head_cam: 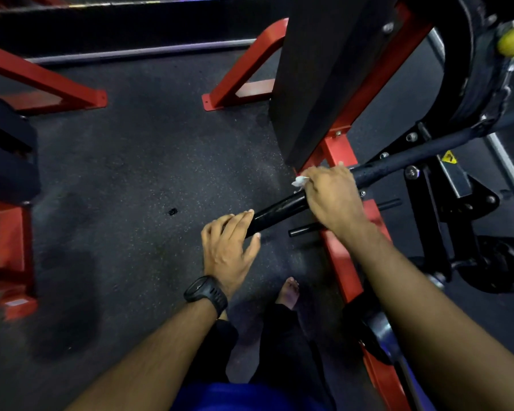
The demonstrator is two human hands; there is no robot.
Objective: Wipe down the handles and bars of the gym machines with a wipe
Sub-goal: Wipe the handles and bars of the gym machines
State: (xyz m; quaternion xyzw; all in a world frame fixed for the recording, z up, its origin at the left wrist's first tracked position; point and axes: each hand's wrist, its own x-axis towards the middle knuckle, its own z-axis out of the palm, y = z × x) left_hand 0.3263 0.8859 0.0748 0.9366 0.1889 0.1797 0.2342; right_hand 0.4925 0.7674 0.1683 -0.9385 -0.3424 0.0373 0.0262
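A long black bar of a red-framed gym machine runs from lower centre up to the right. My right hand is wrapped over the bar's middle, pressing a white wipe against it; a corner of the wipe sticks out at the hand's left. My left hand, with a black watch on the wrist, cups the bar's near end, fingers loosely curled around the tip.
The machine's red frame and black pad stand on the right, with a black pulley housing and a yellow knob. More red frame legs stand at left. Dark rubber floor lies between. My bare foot stands beside the frame.
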